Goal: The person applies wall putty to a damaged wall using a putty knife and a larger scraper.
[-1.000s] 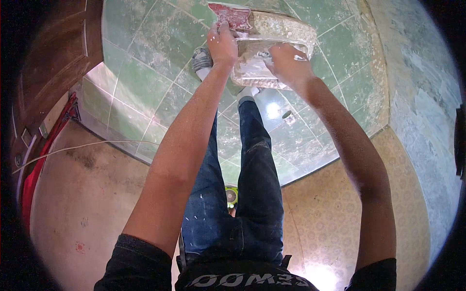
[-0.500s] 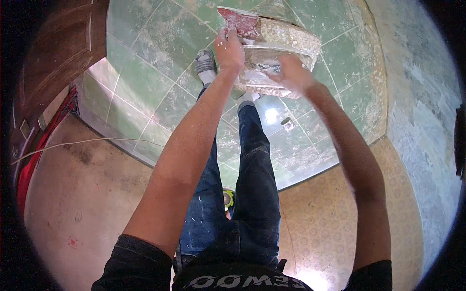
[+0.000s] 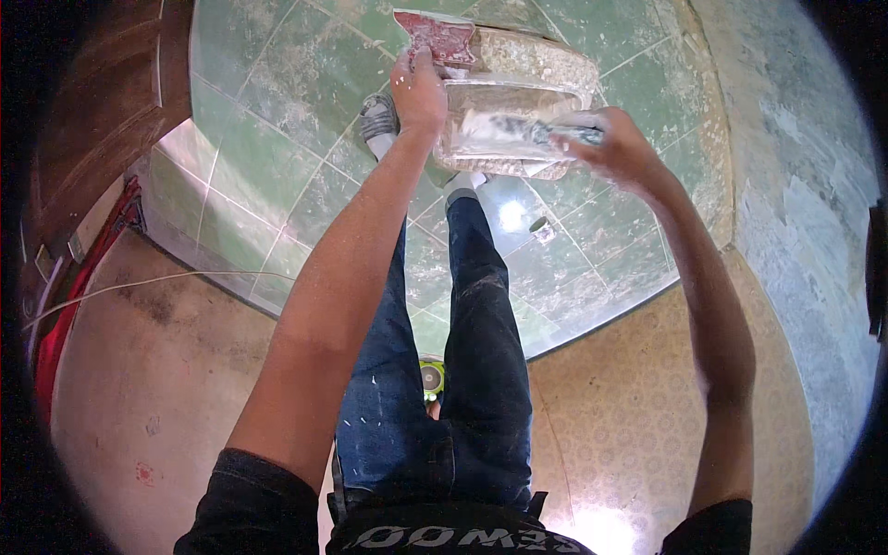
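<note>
My left hand point(image 3: 416, 92) is closed on a red, white-smeared scraper point(image 3: 444, 39) at the near left edge of a crusted beige container point(image 3: 536, 57), which has an open tray point(image 3: 462, 146) of white paste in its front part. My right hand point(image 3: 620, 148), at the tray's right end, is closed on a small tool point(image 3: 527, 129), its dark middle smeared white; the tool reaches into the tray and is blurred, so its exact shape is unclear. Both hands are out in front of me, above the tiled floor.
Dusty green tiles point(image 3: 259, 139) lie below my legs and feet. A wooden door point(image 3: 92, 139), a red item point(image 3: 55, 370) and a thin cable point(image 3: 176, 276) are at the left, a patchy wall point(image 3: 777, 185) at the right. A lime-green round object point(image 3: 431, 377) sits behind my legs.
My right hand has moved rightward from inside the tray, bringing the small tool's handle into view. The container and left hand went slightly down and right, then back up and left.
</note>
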The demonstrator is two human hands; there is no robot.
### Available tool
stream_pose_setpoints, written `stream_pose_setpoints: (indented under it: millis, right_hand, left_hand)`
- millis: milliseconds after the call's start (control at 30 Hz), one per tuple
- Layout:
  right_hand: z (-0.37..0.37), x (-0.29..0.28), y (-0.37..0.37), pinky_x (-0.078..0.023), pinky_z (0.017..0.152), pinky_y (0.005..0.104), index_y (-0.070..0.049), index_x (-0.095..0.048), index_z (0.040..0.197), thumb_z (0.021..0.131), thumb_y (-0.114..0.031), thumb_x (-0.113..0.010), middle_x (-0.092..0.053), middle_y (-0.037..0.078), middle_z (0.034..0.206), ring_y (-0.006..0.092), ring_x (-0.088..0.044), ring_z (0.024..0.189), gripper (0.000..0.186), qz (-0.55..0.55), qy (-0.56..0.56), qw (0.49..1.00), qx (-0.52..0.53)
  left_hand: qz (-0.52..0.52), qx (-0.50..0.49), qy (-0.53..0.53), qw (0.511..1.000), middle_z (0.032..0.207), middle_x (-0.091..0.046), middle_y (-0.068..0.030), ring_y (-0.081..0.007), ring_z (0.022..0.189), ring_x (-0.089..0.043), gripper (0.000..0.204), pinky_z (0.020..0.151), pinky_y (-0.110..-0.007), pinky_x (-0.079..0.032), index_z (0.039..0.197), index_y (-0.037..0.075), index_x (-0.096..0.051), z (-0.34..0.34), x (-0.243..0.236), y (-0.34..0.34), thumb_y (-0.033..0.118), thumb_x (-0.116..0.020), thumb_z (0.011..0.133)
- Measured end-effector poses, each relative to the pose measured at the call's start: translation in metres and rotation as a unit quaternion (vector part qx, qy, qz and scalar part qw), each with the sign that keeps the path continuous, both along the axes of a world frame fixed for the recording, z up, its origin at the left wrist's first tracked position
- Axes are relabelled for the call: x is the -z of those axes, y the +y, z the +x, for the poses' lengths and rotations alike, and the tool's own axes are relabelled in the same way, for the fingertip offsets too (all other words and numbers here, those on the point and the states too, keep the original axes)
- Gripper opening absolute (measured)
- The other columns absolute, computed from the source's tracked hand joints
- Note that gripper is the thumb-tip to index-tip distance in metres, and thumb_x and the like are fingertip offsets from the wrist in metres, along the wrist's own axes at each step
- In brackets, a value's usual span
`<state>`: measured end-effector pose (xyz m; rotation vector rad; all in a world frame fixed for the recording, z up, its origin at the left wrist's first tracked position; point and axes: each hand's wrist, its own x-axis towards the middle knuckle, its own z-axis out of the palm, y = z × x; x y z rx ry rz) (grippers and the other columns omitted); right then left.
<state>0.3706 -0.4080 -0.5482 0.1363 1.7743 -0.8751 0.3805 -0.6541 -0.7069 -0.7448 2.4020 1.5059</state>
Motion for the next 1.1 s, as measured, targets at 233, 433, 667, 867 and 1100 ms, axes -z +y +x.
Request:
stream_pose_setpoints:
  millis: [233, 433, 667, 867, 1100]
  right_hand:
    - [0.043, 0.034, -0.017, -0.051, 0.082, 0.0441, -0.001, -0.065, 0.106, 0.088, -0.032, -0.064, -0.065, 0.023, 0.100, 0.0284, -0.064, 0.100, 0.036, 0.153, 0.256, 0.951, -0.079]
    - [0.025, 0.031, -0.097, -0.049, 0.090, 0.0498, -0.004, -0.061, 0.111, 0.090, -0.030, -0.058, -0.060, 0.021, 0.118, 0.0354, -0.060, 0.110, 0.034, 0.223, 0.116, 0.966, -0.061]
    - [0.026, 0.023, -0.121, -0.048, 0.093, 0.0498, 0.001, -0.060, 0.109, 0.089, -0.030, -0.055, -0.062, 0.027, 0.110, 0.0413, -0.061, 0.107, 0.037, 0.196, 0.042, 0.980, -0.015]
    - [0.064, 0.010, -0.113, -0.049, 0.089, 0.0486, 0.004, -0.051, 0.125, 0.092, -0.023, -0.050, -0.063, 0.030, 0.104, 0.0433, -0.062, 0.101, 0.043, 0.188, 0.070, 0.972, 0.118]
    - [0.081, -0.007, -0.145, -0.051, 0.083, 0.0509, 0.004, -0.042, 0.135, 0.091, -0.016, -0.052, -0.064, 0.030, 0.097, 0.0428, -0.065, 0.093, 0.050, 0.240, 0.080, 0.964, 0.076]
  left_hand:
    - [0.065, -0.019, -0.025, 0.997, 0.131, -0.049, -0.0298, -0.0421, 0.122, -0.047, 0.044, 0.107, -0.043, -0.034, 0.126, -0.007, -0.052, -0.003, 0.002, 0.009, 0.024, -0.046, 0.095]
    - [0.040, 0.022, 0.001, 0.999, 0.131, -0.049, -0.0291, -0.0420, 0.123, -0.046, 0.032, 0.106, -0.044, -0.035, 0.122, -0.002, -0.056, -0.002, 0.010, -0.003, 0.012, -0.045, 0.094]
    - [0.047, -0.020, -0.012, 0.999, 0.124, -0.052, -0.0310, -0.0427, 0.117, -0.049, 0.030, 0.102, -0.045, -0.037, 0.116, -0.002, -0.058, -0.005, 0.001, 0.002, 0.013, -0.046, 0.093]
    - [-0.079, -0.025, 0.075, 0.994, 0.119, -0.055, -0.0308, -0.0450, 0.112, -0.049, 0.041, 0.098, -0.047, -0.037, 0.112, -0.009, -0.057, 0.007, -0.001, 0.008, 0.026, -0.049, 0.093]
    - [-0.081, -0.001, 0.067, 0.994, 0.124, -0.052, -0.0298, -0.0449, 0.114, -0.050, 0.040, 0.098, -0.047, -0.040, 0.122, 0.001, -0.057, 0.037, -0.011, 0.012, 0.000, -0.055, 0.082]
